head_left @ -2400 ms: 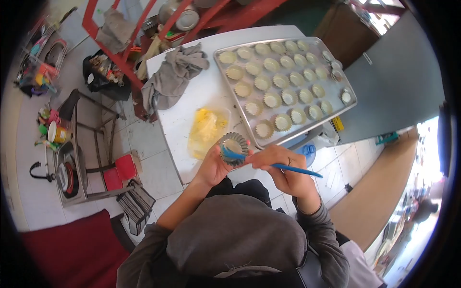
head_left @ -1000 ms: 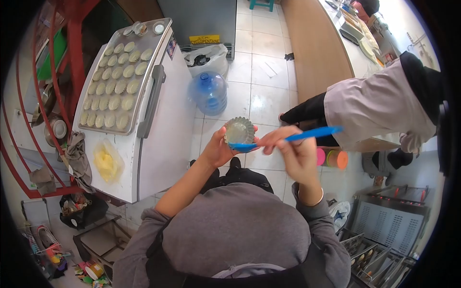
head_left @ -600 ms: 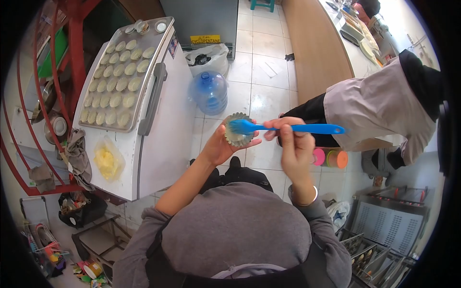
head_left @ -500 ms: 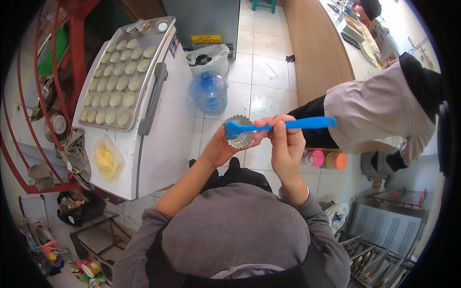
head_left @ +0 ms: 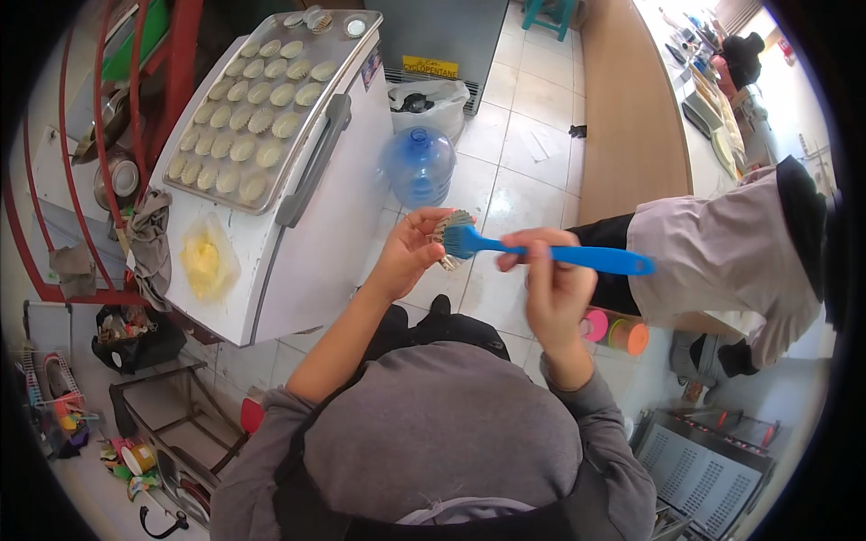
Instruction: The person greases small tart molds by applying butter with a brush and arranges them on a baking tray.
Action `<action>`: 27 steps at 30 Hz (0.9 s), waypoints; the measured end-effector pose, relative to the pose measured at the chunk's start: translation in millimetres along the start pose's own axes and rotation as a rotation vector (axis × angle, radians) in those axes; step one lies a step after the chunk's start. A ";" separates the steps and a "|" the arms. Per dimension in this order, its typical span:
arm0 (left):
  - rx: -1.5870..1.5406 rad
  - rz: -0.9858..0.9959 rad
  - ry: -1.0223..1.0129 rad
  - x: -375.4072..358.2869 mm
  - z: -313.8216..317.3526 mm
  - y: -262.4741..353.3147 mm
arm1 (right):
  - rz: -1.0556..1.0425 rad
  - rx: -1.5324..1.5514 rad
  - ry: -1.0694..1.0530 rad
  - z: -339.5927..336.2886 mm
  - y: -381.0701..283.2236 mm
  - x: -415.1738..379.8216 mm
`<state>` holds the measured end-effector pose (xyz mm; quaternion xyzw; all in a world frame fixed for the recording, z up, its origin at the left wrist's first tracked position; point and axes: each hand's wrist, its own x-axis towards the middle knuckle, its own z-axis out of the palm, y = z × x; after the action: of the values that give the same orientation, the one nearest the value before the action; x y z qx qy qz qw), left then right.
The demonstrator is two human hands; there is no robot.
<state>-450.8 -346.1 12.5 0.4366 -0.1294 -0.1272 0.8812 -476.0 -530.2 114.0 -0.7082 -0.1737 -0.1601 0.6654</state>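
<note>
- While the left hand [head_left: 410, 257] clamps a fluted metal mould [head_left: 454, 221] between thumb and fingers, the right hand [head_left: 557, 293] is closed around a blue brush [head_left: 595, 259], whose head overlaps the mould's pleated opening; the hands are apart, in front of the torso and above the tiled floor.
- To the left, a clear plastic bag [head_left: 225, 266] holds a soft yellow mass [head_left: 202, 259] on a smooth white chest [head_left: 298, 261] with a long grey handle.
- Behind that bag, a shiny metal tray [head_left: 347, 54] carries rows of pale fluted moulds [head_left: 242, 148], with a few silvery ones at its far end.
- A crumpled grey cloth [head_left: 149, 243] lies at the chest's left edge.
- Past the hands, a ribbed, see-through blue bottle [head_left: 419, 169] stands on the floor, just beside a white plastic bag [head_left: 433, 106] with something black inside.
- Beyond, a yellow label [head_left: 430, 67] on a grey cabinet [head_left: 451, 27] reads "CYCLOPENTANE"; its smaller upper line is illegible.
</note>
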 end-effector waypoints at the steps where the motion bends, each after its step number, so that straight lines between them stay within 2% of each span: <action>1: -0.004 0.014 -0.005 1.0 -1.4 0.9 | -0.010 -0.070 -0.091 3.5 4.1 1.1; 3: -0.009 0.048 -0.017 3.7 -6.1 5.1 | -0.011 -0.227 -0.225 -2.9 8.0 4.7; 6: -0.039 0.081 -0.043 4.5 -12.7 6.4 | 0.195 0.055 -0.083 -12.2 4.8 15.2; 7: -0.022 0.085 -0.040 5.3 -12.6 6.3 | 0.140 0.114 -0.042 -4.1 6.1 18.1; 10: 0.002 0.096 -0.021 9.8 -15.4 9.8 | 0.029 -0.073 -0.313 6.7 22.0 24.4; 11: -0.006 0.100 -0.008 11.4 -19.3 12.0 | 0.015 -0.219 -0.389 1.2 15.6 30.9; 14: -0.047 0.097 0.033 13.0 -27.8 19.9 | 0.128 -0.014 -0.300 -5.0 21.7 45.9; 15: -0.066 0.093 0.041 15.1 -29.9 20.9 | 0.102 0.071 -0.253 5.6 24.1 51.7; 19: -0.054 0.093 0.069 30.9 -51.3 27.3 | -0.037 -0.226 -0.506 21.0 40.5 75.4; 23: -0.058 0.047 0.109 53.2 -74.8 38.9 | 0.047 -0.030 -0.425 31.3 55.6 101.2; 27: -0.010 0.026 0.116 90.4 -93.1 64.5 | -0.071 -0.259 -0.692 54.6 53.3 145.3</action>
<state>-327.7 -270.2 20.4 0.4374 -0.0832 -0.0911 0.8908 -322.7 -473.9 129.8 -0.7923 -0.3910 0.0452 0.4662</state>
